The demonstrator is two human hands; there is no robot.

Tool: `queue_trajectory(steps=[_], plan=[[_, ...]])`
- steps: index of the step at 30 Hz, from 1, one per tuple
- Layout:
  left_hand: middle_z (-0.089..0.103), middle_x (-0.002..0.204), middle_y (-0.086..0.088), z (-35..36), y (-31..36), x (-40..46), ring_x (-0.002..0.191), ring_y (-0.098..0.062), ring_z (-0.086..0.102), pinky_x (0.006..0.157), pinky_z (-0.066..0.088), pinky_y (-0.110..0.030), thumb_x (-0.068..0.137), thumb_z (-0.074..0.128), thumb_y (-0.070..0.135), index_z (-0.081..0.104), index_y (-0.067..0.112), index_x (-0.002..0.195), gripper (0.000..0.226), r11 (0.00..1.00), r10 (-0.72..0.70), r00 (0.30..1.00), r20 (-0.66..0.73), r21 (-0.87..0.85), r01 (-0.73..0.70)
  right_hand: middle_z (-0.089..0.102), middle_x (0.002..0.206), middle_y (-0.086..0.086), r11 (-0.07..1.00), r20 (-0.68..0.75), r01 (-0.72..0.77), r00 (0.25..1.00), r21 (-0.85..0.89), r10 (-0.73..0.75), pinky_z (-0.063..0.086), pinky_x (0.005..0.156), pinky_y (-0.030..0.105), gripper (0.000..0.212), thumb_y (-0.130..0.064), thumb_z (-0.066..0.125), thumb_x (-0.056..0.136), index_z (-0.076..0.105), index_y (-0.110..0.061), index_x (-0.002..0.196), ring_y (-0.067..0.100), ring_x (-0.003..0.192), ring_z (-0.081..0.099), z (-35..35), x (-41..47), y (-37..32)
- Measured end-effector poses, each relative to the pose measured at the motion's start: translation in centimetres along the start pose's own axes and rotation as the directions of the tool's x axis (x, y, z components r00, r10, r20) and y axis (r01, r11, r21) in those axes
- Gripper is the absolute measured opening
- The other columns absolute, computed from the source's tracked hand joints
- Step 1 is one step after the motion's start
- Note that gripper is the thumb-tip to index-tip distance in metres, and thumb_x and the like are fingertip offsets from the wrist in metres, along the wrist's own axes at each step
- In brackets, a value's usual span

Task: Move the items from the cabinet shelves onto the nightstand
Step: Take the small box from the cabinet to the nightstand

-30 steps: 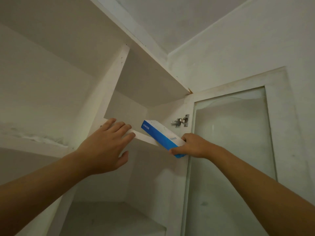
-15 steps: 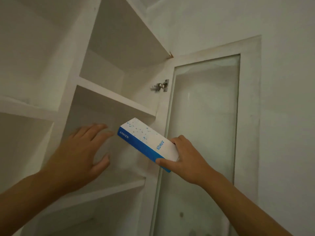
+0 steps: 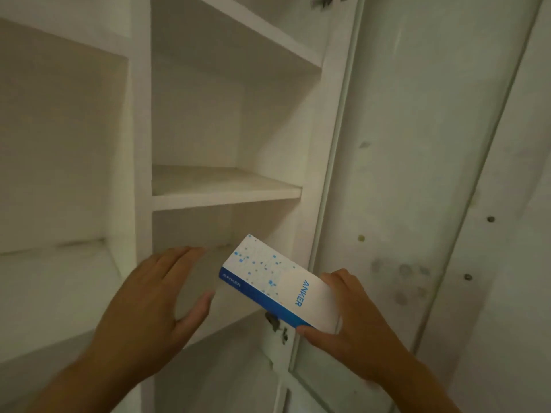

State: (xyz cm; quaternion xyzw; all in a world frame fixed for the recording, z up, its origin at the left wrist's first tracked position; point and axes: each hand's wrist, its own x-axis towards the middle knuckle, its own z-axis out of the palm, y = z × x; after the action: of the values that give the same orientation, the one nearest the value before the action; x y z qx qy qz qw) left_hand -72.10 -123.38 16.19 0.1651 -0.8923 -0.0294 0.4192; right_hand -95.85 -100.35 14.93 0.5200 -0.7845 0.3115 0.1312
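A: What fills most of the view?

B: A white cabinet (image 3: 140, 144) with open compartments. A shelf (image 3: 226, 189) runs across the middle one, and its top looks bare and a little dusty. To the right stands the open cabinet door (image 3: 417, 174), a pale glass panel in a white frame, smudged and dotted with a few small dark marks.

A: And the hands?

B: The left hand (image 3: 149, 305) is low and left of centre, fingers straight and spread, thumb out to the right, holding nothing. It sits in front of the lower compartment; whether it touches the wood I cannot tell. The right hand (image 3: 348, 326) is near the door's lower edge, thumb below and fingers above, gripping one end of a box (image 3: 277, 281).

A: Where is the box exactly?

B: Off the shelves, in the air between the two hands, tilted with its far end up and to the left.

A: Any writing?

B: "ANKER" in blue on the white top face, and "ANKER" again in white on the blue side strip. Blue dots are scattered over the top face.
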Motion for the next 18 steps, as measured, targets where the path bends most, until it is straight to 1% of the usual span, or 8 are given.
queue_trajectory(steps=[2, 4, 6, 8, 10, 13, 16, 18], plan=[[0.059, 0.135, 0.002, 1.1, 0.2, -2.5, 0.119, -0.019, 0.056, 0.1, 0.045, -0.034, 0.094, 0.046, 0.056, 0.055, 0.019, 0.142, 0.061, 0.999, -0.043, 0.998, 0.048, 0.02, 0.042, 0.04, 0.115, -0.027, 0.999, 0.047, 0.017, 0.999, 0.027, -0.018, 0.052, 0.08, 0.024, 0.066, -0.08, 0.07, 0.074, 0.04, -0.045, 0.121, 0.003, 0.113, 0.049, 1.7, -1.9, 1.0], [0.057, 0.136, 0.004, 2.2, 0.3, -5.2, 0.122, -0.017, 0.053, 0.103, 0.041, -0.032, 0.095, 0.047, 0.055, 0.054, 0.021, 0.143, 0.059, 0.994, -0.101, 0.99, 0.096, 0.04, 0.097, 0.038, 0.116, -0.028, 0.999, 0.096, 0.014, 0.995, 0.046, -0.019, 0.051, 0.08, 0.023, 0.064, -0.079, 0.071, 0.074, 0.037, -0.047, 0.118, 0.001, 0.114, 0.047, 3.0, -3.6, 1.8], [0.058, 0.137, 0.003, 3.4, 0.5, -7.9, 0.125, -0.019, 0.053, 0.105, 0.042, -0.036, 0.094, 0.047, 0.054, 0.054, 0.021, 0.143, 0.06, 0.986, -0.161, 0.977, 0.14, 0.075, 0.152, 0.037, 0.117, -0.029, 0.997, 0.145, 0.005, 0.989, 0.073, -0.016, 0.051, 0.078, 0.022, 0.064, -0.079, 0.071, 0.073, 0.036, -0.049, 0.116, -0.001, 0.113, 0.045, 4.2, -5.1, 2.5], [0.059, 0.137, 0.001, 4.4, 1.1, -10.6, 0.125, -0.023, 0.054, 0.107, 0.044, -0.042, 0.094, 0.046, 0.055, 0.054, 0.02, 0.143, 0.061, 0.971, -0.228, 0.956, 0.187, 0.115, 0.209, 0.036, 0.116, -0.029, 0.996, 0.183, -0.001, 0.983, 0.094, -0.016, 0.05, 0.078, 0.022, 0.064, -0.077, 0.073, 0.072, 0.038, -0.048, 0.116, -0.002, 0.112, 0.045, 5.1, -6.4, 3.4], [0.058, 0.138, 0.001, 5.3, 1.9, -13.2, 0.126, -0.023, 0.053, 0.107, 0.044, -0.043, 0.094, 0.044, 0.056, 0.054, 0.02, 0.143, 0.062, 0.945, -0.317, 0.926, 0.204, 0.145, 0.292, 0.036, 0.118, -0.03, 0.992, 0.222, -0.012, 0.975, 0.125, -0.017, 0.051, 0.079, 0.023, 0.064, -0.075, 0.076, 0.074, 0.038, -0.046, 0.118, -0.002, 0.113, 0.045, 6.1, -7.5, 4.5], [0.058, 0.139, 0.002, 6.2, 3.9, -16.9, 0.128, -0.02, 0.051, 0.107, 0.043, -0.041, 0.095, 0.044, 0.057, 0.054, 0.021, 0.144, 0.061, 0.896, -0.439, 0.874, 0.208, 0.169, 0.409, 0.035, 0.119, -0.029, 0.986, 0.293, -0.014, 0.955, 0.168, -0.036, 0.056, 0.078, 0.024, 0.068, -0.078, 0.074, 0.073, 0.038, -0.044, 0.121, -0.001, 0.115, 0.045, 7.4, -8.7, 5.7], [0.059, 0.139, 0.002, 6.5, 5.8, -20.6, 0.128, -0.02, 0.052, 0.107, 0.045, -0.043, 0.096, 0.043, 0.057, 0.053, 0.023, 0.144, 0.06, 0.848, -0.525, 0.822, 0.219, 0.208, 0.487, 0.035, 0.115, -0.027, 0.977, 0.354, 0.007, 0.932, 0.212, -0.083, 0.059, 0.079, 0.028, 0.07, -0.078, 0.073, 0.074, 0.039, -0.042, 0.122, 0.002, 0.113, 0.048, 8.9, -9.7, 6.4], [0.059, 0.14, 0.001, 6.4, 7.1, -22.9, 0.129, -0.021, 0.052, 0.108, 0.046, -0.046, 0.096, 0.04, 0.059, 0.053, 0.023, 0.144, 0.062, 0.799, -0.594, 0.772, 0.225, 0.273, 0.535, 0.034, 0.114, -0.025, 0.972, 0.394, 0.039, 0.91, 0.233, -0.131, 0.059, 0.08, 0.026, 0.07, -0.076, 0.075, 0.075, 0.038, -0.042, 0.122, 0.003, 0.112, 0.048, 10.2, -10.4, 6.6]])
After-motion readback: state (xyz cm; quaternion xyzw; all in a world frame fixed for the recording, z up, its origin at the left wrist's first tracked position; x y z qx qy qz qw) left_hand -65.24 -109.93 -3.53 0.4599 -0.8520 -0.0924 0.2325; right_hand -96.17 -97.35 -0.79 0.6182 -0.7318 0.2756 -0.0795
